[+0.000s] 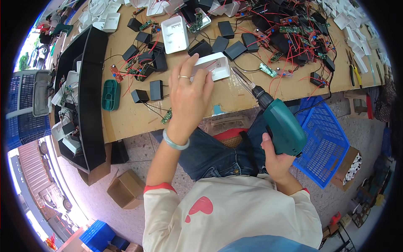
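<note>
My left hand point(189, 94) rests on a white plastic housing point(215, 67) lying on the wooden workbench point(235, 94), fingers pressing its near end. My right hand point(275, 157) grips the handle of a green electric screwdriver point(279, 122), held over my lap. The tool's bit point(239, 75) points up toward the white housing and ends just to its right. A pale bracelet sits on my left wrist and a ring on one finger.
Black boxes point(156, 89), circuit boards and red wires point(289, 38) cover the bench's far side. Another white housing point(174, 33) lies beyond. A small green tray point(110, 95) sits left, beside a black bin point(90, 96). A blue crate point(325, 143) stands right of my knees.
</note>
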Demonstrator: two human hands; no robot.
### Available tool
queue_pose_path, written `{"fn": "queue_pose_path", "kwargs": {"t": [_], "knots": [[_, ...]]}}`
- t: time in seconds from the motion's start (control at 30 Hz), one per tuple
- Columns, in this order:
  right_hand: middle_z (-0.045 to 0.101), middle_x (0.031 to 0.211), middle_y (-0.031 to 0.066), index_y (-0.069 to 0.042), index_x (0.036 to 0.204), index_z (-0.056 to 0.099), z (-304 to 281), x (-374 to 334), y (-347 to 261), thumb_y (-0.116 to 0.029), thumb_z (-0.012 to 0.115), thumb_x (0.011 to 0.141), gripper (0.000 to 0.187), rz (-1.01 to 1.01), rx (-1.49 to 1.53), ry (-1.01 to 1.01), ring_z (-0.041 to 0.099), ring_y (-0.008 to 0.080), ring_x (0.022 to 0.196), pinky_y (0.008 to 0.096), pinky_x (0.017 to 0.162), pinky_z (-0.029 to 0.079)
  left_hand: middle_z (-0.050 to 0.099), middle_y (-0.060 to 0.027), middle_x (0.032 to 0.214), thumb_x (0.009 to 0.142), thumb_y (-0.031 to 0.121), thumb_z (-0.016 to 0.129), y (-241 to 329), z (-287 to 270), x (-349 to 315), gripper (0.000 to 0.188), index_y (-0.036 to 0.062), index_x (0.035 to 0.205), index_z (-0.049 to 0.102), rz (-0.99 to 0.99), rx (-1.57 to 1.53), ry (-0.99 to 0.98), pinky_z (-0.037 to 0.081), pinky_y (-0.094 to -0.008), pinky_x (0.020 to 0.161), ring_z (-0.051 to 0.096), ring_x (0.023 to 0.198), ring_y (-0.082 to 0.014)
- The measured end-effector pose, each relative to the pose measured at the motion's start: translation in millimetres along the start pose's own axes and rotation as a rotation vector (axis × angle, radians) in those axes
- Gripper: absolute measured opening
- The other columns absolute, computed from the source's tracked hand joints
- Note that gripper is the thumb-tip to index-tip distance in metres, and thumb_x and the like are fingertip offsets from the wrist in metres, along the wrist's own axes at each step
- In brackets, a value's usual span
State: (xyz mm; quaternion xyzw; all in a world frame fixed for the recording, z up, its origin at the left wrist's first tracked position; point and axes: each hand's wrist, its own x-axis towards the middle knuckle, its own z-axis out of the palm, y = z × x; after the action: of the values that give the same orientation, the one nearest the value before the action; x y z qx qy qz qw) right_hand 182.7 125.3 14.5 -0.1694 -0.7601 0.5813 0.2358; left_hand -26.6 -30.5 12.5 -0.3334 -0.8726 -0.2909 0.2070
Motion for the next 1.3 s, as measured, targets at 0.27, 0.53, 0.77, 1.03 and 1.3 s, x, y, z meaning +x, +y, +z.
{"fn": "queue_pose_path", "kwargs": {"t": [0.27, 0.53, 0.77, 1.03, 1.3], "knots": [[0.067, 0.093, 0.0091, 0.003, 0.104, 0.067, 2.1, 2.5, 4.7, -0.002, 0.075, 0.087, 0.019, 0.084, -0.062, -0.007, 0.065, 0.0144, 0.077, 0.0278, 0.068, 0.051, 0.060, -0.0120, 0.131, 0.082, 0.012, 0.074, 25.3, 10.0, -2.4, 0.009, 0.0051, 0.086, 0.069, 0.005, 0.237, 0.122, 0.034, -0.0570, 0.103, 0.048, 0.132, -0.0389], [0.068, 0.097, 0.0067, 0.005, 0.114, 0.064, 9.7, 17.8, -3.1, -0.002, 0.073, 0.090, 0.027, 0.030, -0.086, -0.063, 0.063, 0.0134, 0.085, 0.0276, 0.078, 0.051, 0.062, -0.0079, 0.129, 0.079, 0.014, 0.075, 19.8, 16.0, -0.3, 0.011, 0.0062, 0.078, 0.068, 0.014, 0.251, 0.123, 0.029, -0.0597, 0.108, 0.048, 0.132, -0.0355], [0.069, 0.099, 0.0081, 0.006, 0.111, 0.065, 13.3, 20.4, -0.7, -0.002, 0.074, 0.089, 0.026, 0.074, -0.041, -0.062, 0.064, 0.0140, 0.086, 0.0277, 0.079, 0.051, 0.064, -0.0067, 0.125, 0.078, 0.014, 0.076, 16.6, 20.2, -0.6, 0.011, 0.0063, 0.078, 0.067, 0.011, 0.245, 0.137, 0.029, -0.0596, 0.108, 0.050, 0.128, -0.0329], [0.069, 0.091, 0.0083, 0.004, 0.107, 0.062, 15.6, 25.5, 3.6, 0.000, 0.073, 0.087, 0.023, -0.030, -0.122, -0.069, 0.064, 0.0116, 0.076, 0.0254, 0.071, 0.052, 0.065, -0.0055, 0.125, 0.077, 0.014, 0.076, 16.0, 20.6, -1.3, 0.011, 0.0071, 0.079, 0.068, 0.021, 0.238, 0.150, 0.029, -0.0590, 0.108, 0.052, 0.127, -0.0324], [0.069, 0.094, 0.0090, 0.005, 0.110, 0.062, 14.9, 23.6, 7.6, 0.001, 0.072, 0.087, 0.025, -0.077, -0.118, -0.066, 0.065, 0.0123, 0.077, 0.0256, 0.072, 0.052, 0.064, -0.0052, 0.126, 0.077, 0.014, 0.076, 15.9, 21.2, -1.8, 0.010, 0.0073, 0.079, 0.069, 0.014, 0.242, 0.144, 0.029, -0.0587, 0.108, 0.052, 0.127, -0.0318]]}}
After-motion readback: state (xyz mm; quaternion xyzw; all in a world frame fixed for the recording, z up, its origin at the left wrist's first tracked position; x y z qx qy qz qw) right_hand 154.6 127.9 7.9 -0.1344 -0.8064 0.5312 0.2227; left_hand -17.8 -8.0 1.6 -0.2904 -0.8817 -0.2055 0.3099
